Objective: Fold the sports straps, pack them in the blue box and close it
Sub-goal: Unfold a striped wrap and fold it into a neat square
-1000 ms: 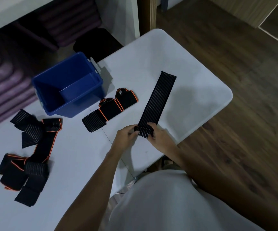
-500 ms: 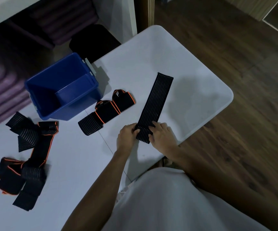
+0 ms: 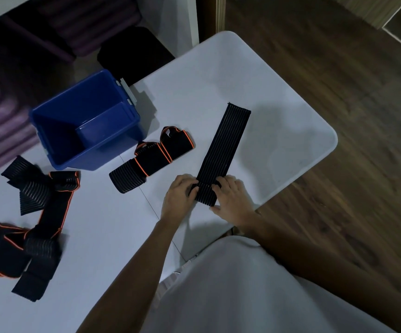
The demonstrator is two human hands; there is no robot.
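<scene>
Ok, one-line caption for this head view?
Both hands roll the near end of a long black strap on the white table, blue box open.

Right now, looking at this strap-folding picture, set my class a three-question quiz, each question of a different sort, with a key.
1. True or false: the blue box already holds folded straps.
2. Multiple choice: both hands work on which end of the long ribbed strap? A) the far end B) the near end C) the middle
3. Fill in: the tangled heap of straps has trim of the colour ____.

Key
1. False: nothing shows inside it, and no lid is on it.
2. B: the left hand and right hand grip the near end, folded over.
3. Orange.
</scene>
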